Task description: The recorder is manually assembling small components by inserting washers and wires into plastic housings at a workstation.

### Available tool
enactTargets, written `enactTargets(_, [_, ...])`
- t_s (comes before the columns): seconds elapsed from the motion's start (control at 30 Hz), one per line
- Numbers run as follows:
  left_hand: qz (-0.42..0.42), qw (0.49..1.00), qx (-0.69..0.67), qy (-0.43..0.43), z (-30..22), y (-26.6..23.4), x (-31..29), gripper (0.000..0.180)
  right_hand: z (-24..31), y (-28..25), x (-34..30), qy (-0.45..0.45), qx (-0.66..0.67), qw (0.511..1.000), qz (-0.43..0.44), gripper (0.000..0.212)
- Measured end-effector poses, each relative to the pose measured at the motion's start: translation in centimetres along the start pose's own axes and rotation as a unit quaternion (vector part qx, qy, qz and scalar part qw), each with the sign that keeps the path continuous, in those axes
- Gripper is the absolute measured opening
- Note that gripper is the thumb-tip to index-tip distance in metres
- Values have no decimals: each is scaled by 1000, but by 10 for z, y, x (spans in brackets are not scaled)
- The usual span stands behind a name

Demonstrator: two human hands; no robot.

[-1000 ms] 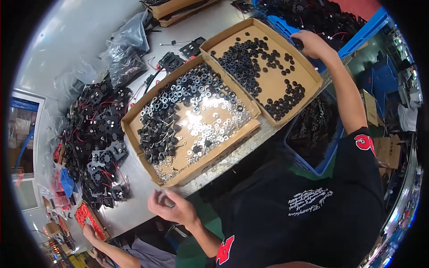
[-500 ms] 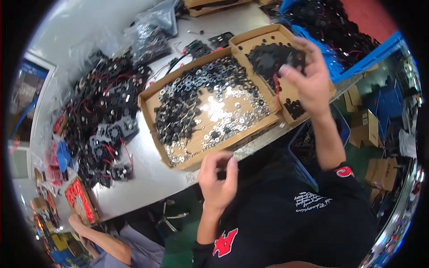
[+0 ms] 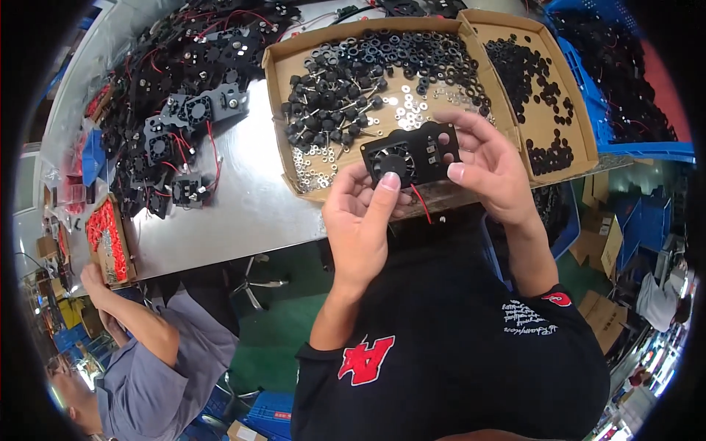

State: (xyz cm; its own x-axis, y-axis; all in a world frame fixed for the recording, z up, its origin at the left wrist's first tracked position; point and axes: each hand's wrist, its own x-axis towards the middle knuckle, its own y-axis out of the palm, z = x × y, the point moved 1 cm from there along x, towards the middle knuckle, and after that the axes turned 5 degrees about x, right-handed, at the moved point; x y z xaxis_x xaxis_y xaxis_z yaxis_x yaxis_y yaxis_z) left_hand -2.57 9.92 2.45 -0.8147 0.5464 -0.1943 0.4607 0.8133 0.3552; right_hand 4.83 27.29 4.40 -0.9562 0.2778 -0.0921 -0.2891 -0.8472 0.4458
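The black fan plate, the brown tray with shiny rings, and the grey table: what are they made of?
The black fan plate looks like matte plastic, though coated metal is possible: flat and dull. The brown tray seems to be cardboard, with its tan colour and folded-up sides. The grey table is probably smooth metal, because it shines.

Bright glare on tabletop [image 3: 213, 231]; warped margins seem soft.
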Motion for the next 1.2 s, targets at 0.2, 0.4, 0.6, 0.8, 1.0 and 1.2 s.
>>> enactTargets(0.2, [-132, 906, 331, 228, 7, 9, -4, 54, -3, -5, -9, 80, -13, 994, -66, 44])
enactTargets(0.4, [7, 752, 548, 367, -16, 11, 7, 75, -7, -9, -17, 88, 8, 996, -27, 35])
enactTargets(0.6, [84, 762, 575, 285, -3, 20, 5, 71, -4, -6, -23, 78, -16, 997, -20, 30])
enactTargets(0.8, [-138, 847, 436, 270, 3, -3, -20, 65, 36, -57, -17, -174, -508, 833, -134, 22])
enactTargets(1.0, [-189, 928, 241, 212, -10, -13, -19, 63, 67, -93, -2, -126, -544, 787, -261, 20])
enactTargets(1.2, [-205, 946, 154, 198, 6, -35, -26, 52, 14, -22, 30, -158, -579, 800, -2, 15])
